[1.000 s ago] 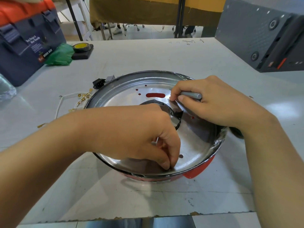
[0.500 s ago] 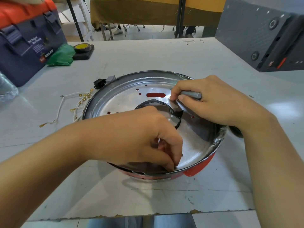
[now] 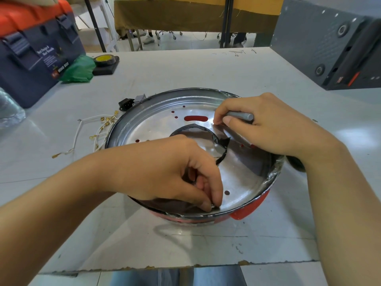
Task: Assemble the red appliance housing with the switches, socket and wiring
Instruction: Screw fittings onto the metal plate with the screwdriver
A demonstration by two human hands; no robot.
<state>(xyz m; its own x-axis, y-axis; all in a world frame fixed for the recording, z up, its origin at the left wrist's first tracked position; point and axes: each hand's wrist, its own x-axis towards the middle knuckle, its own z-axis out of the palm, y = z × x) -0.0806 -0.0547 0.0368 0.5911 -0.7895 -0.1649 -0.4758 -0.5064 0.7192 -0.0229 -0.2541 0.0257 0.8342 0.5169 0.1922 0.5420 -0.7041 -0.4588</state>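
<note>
A workshop or assembly room. A scuffed white worktable (image 3: 185,69) carries a navy and orange toolbox (image 3: 31,48) at ten o'clock, a roll of tape (image 3: 104,59) beside it, loose white wires with gold terminals (image 3: 97,129) at nine, and a grey equipment case (image 3: 329,42) at two. Another cloth-covered table (image 3: 185,15) stands at twelve.

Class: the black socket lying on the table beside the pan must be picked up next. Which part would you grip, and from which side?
Pinch the socket across its boxy black body, coming from above and from the left. The pan rim crowds its right side, and the table to its left looks open. Its pin face is too small to judge.
</note>
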